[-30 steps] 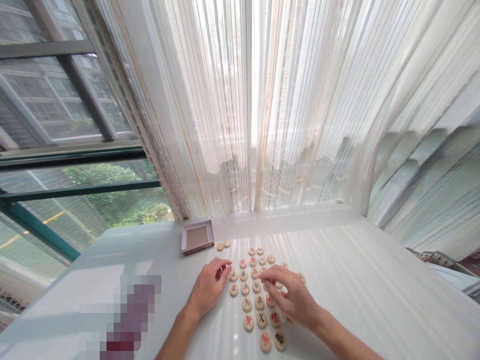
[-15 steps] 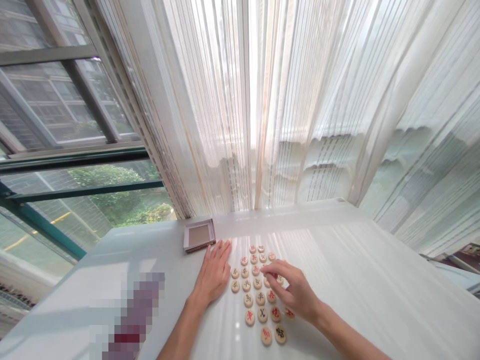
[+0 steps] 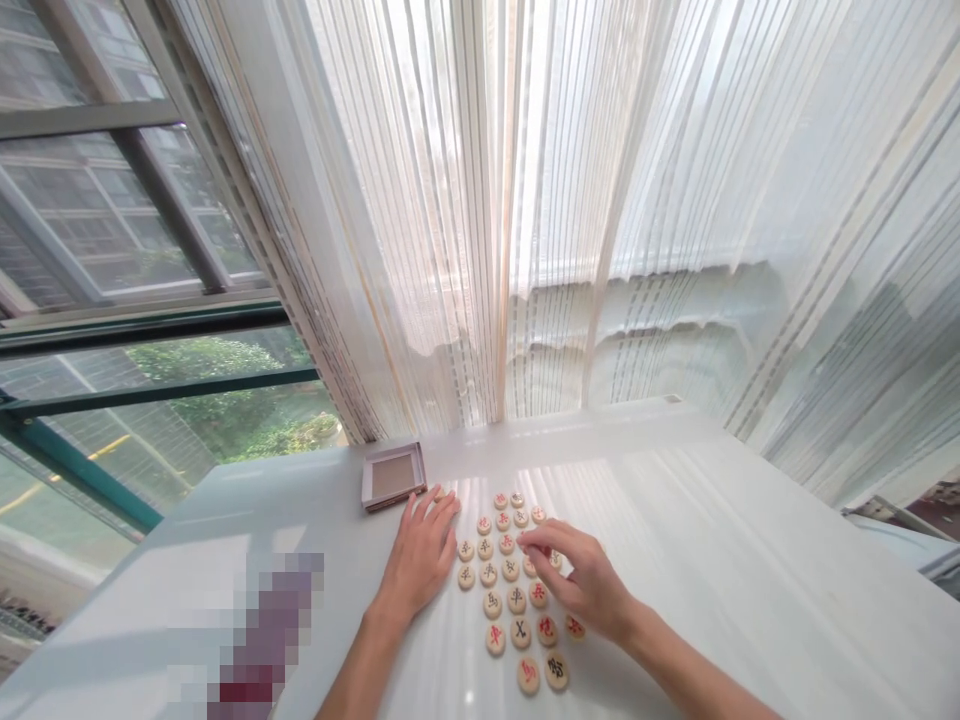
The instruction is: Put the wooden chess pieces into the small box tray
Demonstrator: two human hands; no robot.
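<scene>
While the left hand (image 3: 421, 553) lies flat and spread on the white surface (image 3: 712, 540), its fingertips reach toward the small brown box (image 3: 393, 476) near the curtain (image 3: 525, 200). Just right of it lie the round wooden discs (image 3: 514, 598) in rows, marked in red or black. The right hand (image 3: 581, 578) hovers over the right side of those rows, thumb and forefinger pressed together on one disc (image 3: 531, 545) in the middle rows; whether that piece is lifted cannot be told. Two more discs sit nearest the person, below the rest. A blurred patch (image 3: 259, 640) covers the surface at lower left.
</scene>
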